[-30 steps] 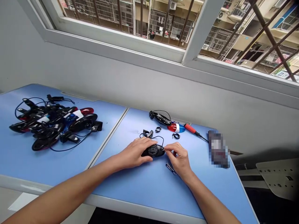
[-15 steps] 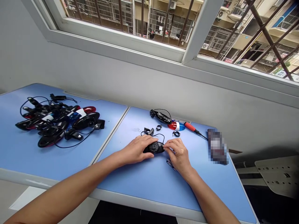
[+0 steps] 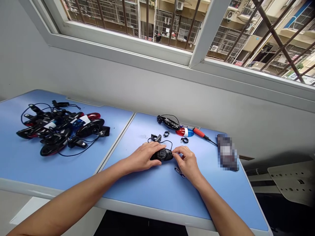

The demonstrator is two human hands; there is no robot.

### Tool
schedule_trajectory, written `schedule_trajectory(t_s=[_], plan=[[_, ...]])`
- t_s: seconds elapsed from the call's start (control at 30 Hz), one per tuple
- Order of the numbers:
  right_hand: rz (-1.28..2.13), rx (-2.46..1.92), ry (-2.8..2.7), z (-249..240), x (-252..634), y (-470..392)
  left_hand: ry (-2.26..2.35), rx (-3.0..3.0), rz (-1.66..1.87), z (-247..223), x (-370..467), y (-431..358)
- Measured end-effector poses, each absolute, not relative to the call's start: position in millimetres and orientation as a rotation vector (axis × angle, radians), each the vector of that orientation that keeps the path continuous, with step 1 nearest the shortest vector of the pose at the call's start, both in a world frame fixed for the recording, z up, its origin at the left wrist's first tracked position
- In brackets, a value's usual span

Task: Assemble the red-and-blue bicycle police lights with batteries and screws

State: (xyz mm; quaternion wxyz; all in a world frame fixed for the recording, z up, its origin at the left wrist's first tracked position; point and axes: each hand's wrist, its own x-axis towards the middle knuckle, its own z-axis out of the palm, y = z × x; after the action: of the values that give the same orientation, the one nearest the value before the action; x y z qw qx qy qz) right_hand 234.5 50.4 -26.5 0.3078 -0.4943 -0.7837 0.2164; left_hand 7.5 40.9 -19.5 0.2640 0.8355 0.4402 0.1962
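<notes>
My left hand [image 3: 145,155] grips a black oval bicycle light [image 3: 161,154] from the left, pressing it on the table with its round mount facing up. A thin cable loops from the light to a black clamp switch [image 3: 156,137] just behind it. At the light's right end, my right hand [image 3: 185,160] has thumb and forefinger pinched together. Whatever lies between those fingertips is too small to make out. Close to the right hand, partly under it, rests a dark battery [image 3: 179,172].
Two black ring clamps [image 3: 184,140] lie behind my hands. Further back are a black light body [image 3: 170,123], a red-and-blue lens cover [image 3: 184,132] and a red-handled screwdriver [image 3: 199,132]. A blurred dark packet [image 3: 226,152] lies at right. Several bicycle lights [image 3: 61,129] are heaped on the left table.
The view has shifted slightly. My right fingers have moved a little at the light's end, showing more of its tip; my left hand keeps its grip.
</notes>
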Motion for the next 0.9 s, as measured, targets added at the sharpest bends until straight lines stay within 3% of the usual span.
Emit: schedule_trajectory(t_s=[0.33, 0.5, 0.73, 0.9], plan=[[0.195, -1.093, -2.19, -31.2, 240.8, 47.7, 1.201, 2.261, 0.537, -19.2, 7.8, 40.7], [0.16, -1.118, -2.228, -30.3, 235.8, 47.8, 1.207, 2.263, 0.535, -18.8, 8.5, 39.0], [0.324, -1.315, -2.167, -27.6, 233.4, 46.3, 1.209, 2.244, 0.538, -17.8, 9.3, 38.8], [0.71, -1.359, -1.926, -20.1, 234.8, 48.5, 1.238, 2.188, 0.541, -18.8, 7.8, 39.8]])
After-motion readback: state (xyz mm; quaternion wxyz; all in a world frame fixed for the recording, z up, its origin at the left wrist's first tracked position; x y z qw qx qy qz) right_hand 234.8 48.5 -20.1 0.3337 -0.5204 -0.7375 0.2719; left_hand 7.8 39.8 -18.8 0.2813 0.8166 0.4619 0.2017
